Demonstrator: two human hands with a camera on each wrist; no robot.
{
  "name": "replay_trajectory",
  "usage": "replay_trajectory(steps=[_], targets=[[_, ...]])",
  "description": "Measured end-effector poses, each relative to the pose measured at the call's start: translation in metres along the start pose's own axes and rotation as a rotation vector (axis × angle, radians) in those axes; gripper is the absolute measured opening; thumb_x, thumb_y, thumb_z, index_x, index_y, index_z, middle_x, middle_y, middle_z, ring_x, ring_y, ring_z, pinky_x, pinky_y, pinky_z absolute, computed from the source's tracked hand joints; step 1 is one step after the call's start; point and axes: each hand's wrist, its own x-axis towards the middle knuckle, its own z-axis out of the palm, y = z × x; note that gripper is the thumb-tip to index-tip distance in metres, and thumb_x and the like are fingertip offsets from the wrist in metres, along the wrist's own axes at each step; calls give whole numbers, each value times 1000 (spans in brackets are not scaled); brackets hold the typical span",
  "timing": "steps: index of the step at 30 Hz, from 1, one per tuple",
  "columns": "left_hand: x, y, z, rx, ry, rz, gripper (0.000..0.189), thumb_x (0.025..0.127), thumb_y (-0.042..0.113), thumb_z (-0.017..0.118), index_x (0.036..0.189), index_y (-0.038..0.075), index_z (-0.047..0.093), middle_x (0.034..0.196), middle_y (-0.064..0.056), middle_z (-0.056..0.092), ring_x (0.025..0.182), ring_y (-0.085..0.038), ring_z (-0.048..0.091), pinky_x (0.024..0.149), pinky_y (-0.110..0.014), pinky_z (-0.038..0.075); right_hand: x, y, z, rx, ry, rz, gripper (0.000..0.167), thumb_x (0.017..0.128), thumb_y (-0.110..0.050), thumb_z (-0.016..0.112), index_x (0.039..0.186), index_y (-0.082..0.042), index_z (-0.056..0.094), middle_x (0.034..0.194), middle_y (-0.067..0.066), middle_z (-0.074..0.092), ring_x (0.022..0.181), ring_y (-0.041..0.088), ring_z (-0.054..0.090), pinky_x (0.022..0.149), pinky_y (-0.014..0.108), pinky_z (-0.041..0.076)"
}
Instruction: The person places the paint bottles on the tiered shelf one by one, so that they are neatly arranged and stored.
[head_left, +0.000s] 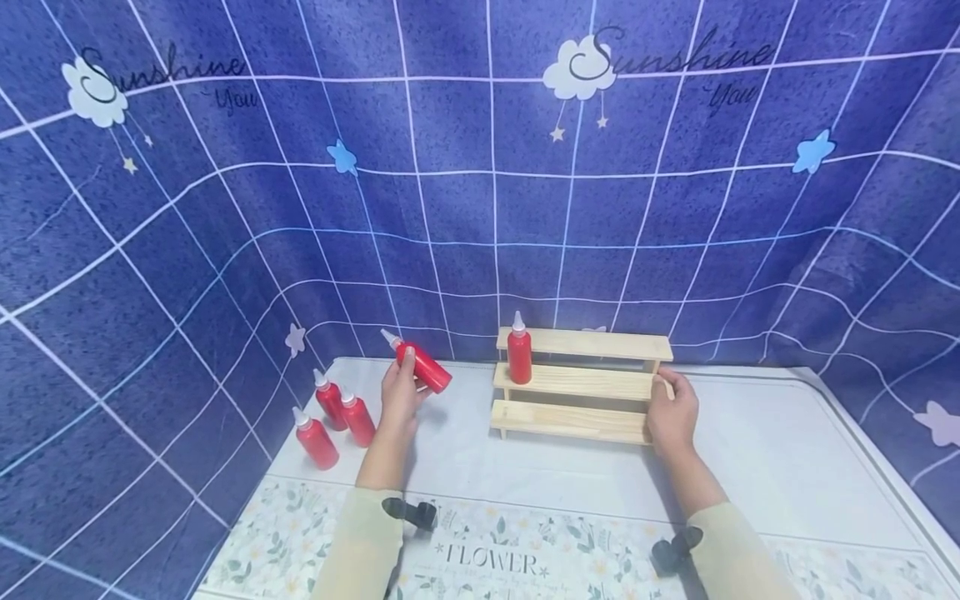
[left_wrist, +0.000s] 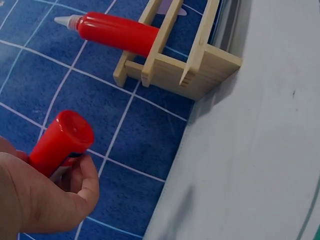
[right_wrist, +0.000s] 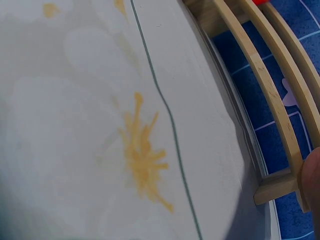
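My left hand [head_left: 401,392] grips a red squeeze bottle [head_left: 426,367] in the air, left of a three-tier wooden rack [head_left: 577,380]. The bottle leans, its pale pointed nozzle up to the left; in the left wrist view the base of the held bottle [left_wrist: 75,127] faces the camera. Another red squeeze bottle [head_left: 519,357] stands upright at the left end of the rack's middle tier. My right hand [head_left: 672,412] holds the rack's right end; only a bit of that hand [right_wrist: 312,175] shows in the right wrist view, against the slats.
Three more red squeeze bottles, a front one [head_left: 317,443], a right one [head_left: 358,419] and a back one [head_left: 330,402], stand grouped on the white tabletop [head_left: 457,467] at left. A blue grid-patterned curtain [head_left: 450,208] rises behind the table. Floral print [head_left: 495,542] runs along the front.
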Motion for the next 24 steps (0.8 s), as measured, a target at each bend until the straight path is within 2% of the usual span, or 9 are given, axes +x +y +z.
replay_trajectory(steps=[5,11,18,24], targets=[[-5,4,4,43,-18,35,63,110,52,48,155,7,48,141,-15,59,108,-15,62,88,-24,57,-1,0,0,5,15,4,35,108,-13,49,138,1,61,156,22,55,156,38,41,133,52,27],[-12,16,9,136,-51,101,60,110,50,48,153,8,48,145,-16,57,121,-22,58,89,-23,53,1,-5,1,22,15,-2,35,108,-13,50,138,1,61,156,21,55,156,36,41,134,50,27],[-17,25,13,266,-79,177,56,109,49,52,148,8,54,137,-18,64,114,-22,64,85,-20,56,3,-7,2,10,20,-13,35,109,-14,49,138,2,60,155,22,56,155,37,42,133,51,28],[-26,26,20,312,-116,231,49,109,40,56,144,6,57,134,-22,68,108,-18,69,83,-19,59,0,-4,1,30,24,-14,34,108,-12,49,137,3,61,154,23,57,154,38,42,133,51,28]])
